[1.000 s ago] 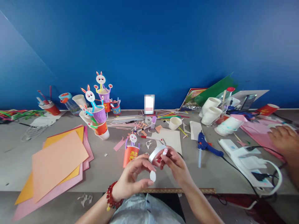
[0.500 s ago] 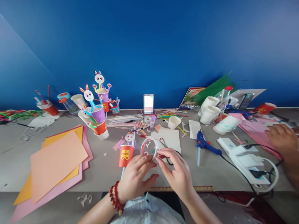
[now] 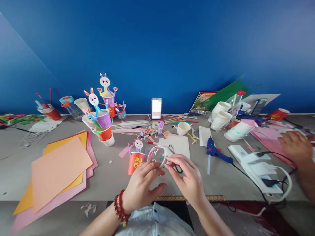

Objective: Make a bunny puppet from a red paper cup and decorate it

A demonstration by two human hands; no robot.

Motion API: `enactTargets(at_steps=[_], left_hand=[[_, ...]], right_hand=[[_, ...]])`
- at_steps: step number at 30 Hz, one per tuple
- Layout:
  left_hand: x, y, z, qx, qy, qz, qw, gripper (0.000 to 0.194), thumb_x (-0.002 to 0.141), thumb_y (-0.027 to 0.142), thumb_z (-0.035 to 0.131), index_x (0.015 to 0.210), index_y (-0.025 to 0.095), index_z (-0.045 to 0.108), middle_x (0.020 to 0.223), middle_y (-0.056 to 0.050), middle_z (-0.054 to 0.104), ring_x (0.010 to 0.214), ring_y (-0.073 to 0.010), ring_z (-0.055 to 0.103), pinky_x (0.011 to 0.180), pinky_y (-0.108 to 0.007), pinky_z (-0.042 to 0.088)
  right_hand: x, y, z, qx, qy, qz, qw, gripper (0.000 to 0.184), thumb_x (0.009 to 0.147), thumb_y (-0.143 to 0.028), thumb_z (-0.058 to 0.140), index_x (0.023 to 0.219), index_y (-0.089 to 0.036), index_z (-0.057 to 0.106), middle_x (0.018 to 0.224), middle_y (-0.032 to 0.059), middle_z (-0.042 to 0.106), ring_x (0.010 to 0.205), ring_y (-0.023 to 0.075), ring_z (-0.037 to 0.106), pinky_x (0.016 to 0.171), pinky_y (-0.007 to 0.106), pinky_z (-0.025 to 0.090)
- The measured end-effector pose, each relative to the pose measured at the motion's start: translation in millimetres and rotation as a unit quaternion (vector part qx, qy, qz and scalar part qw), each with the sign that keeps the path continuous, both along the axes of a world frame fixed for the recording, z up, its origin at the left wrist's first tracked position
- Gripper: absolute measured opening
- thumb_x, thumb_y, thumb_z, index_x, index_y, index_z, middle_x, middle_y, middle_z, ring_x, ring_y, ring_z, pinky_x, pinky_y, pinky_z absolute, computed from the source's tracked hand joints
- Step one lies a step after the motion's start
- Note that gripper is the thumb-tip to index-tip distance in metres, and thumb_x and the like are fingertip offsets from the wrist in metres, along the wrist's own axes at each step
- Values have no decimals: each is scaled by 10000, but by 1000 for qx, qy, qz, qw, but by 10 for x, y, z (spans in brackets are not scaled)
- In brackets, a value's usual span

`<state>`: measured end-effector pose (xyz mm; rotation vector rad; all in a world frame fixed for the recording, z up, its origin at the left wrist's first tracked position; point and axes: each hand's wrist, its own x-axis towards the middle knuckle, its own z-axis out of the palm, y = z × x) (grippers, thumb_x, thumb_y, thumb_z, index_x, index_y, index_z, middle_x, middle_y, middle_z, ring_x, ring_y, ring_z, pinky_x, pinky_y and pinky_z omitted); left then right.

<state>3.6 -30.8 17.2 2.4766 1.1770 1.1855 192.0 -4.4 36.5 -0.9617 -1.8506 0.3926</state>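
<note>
A white ring that looks like a roll of tape [image 3: 149,158] is held up in front of me, with colourful scraps showing through its opening. My left hand [image 3: 145,185], wearing a red bead bracelet, has its fingers bent over the lower rim, thumb apart. At the right rim, the thumb and forefinger of my right hand [image 3: 188,178] pinch close together. Whether a loose tape end lies between them I cannot make out. Just behind my left hand is a red paper cup [image 3: 134,161] with a rabbit face [image 3: 138,143] and purple arms above it; my fingers hide its lower right.
Coloured paper sheets [image 3: 59,170] lie at left, behind them stacked cups with rabbit figures [image 3: 102,118]. A blue glue gun [image 3: 216,152] and a white power strip [image 3: 254,170] with cables are at right. Another person's hand [image 3: 296,144] rests at far right. Straws [image 3: 134,124] are scattered behind.
The red cup has turned and shifted slightly right, and the pale straw below it no longer shows. Both hands stay at the ring, nearly unmoved.
</note>
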Motion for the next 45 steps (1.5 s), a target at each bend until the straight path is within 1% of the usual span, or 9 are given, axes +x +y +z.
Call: enactTargets(at_steps=[4,10,13,17,24,30,34,41,45], left_hand=[[17,-3,-8,10,4,16,1000,252,854,237,670,1097,206,611,1129,-108,698,1000,-245,681,917,-414,558],[-27,-7,97,-43,-46,-22,998,248,825,237,694,1060,199,627,1090,-107,689,993,-238,667,871,-376,554],[-110,21,189,-122,-89,-72,986,235,809,236,704,1025,195,623,1063,-97,679,884,-195,654,760,-308,555],[-192,71,225,-173,-134,-90,972,197,822,251,699,991,195,615,1186,-109,628,952,-199,632,729,-282,533],[-134,29,118,-88,-119,-9,989,208,850,182,667,1046,206,602,1373,-140,489,1249,-281,506,1004,-449,483],[24,-13,-7,-71,-22,-31,997,272,825,147,659,1073,204,561,1213,-113,640,1164,-254,601,1132,-515,382],[20,16,-67,-65,-25,-40,997,285,810,154,665,1057,199,531,1133,-113,683,1088,-249,646,1085,-480,448],[-30,18,-21,-40,-37,-76,996,276,853,184,651,1101,191,529,1087,-127,694,987,-233,670,934,-406,546],[-41,21,-26,-18,-36,-78,996,278,853,185,661,1100,181,535,1096,-139,689,978,-235,663,913,-396,548]], right_hand=[[-25,1,-9,0,-3,-13,1000,142,934,-157,611,1045,-230,662,1007,84,696,759,177,692,733,324,598],[80,74,49,38,-50,8,998,239,924,-162,614,1142,-243,668,1089,111,681,1021,253,666,887,396,561],[201,132,112,-24,-77,85,993,274,949,-171,571,1194,-253,663,1172,114,653,1035,232,661,866,348,563],[260,166,101,-140,-16,146,979,115,943,-220,598,1007,-216,693,990,78,665,792,165,665,697,259,552],[77,123,-90,-387,230,107,887,271,798,-403,774,834,-191,609,646,-21,608,561,119,585,538,216,505],[-104,60,-215,-429,305,104,844,331,759,-427,812,830,-192,590,659,-17,639,557,110,575,508,204,473],[-128,64,-290,-423,298,105,850,333,750,-415,824,847,-186,603,662,-14,635,567,109,571,472,183,435],[-67,48,-230,-297,226,82,924,263,827,-359,765,1004,-208,641,775,12,667,651,136,635,588,234,527],[-42,12,-179,-310,222,78,921,243,859,-379,729,989,-201,628,831,51,719,626,148,665,587,255,552]])
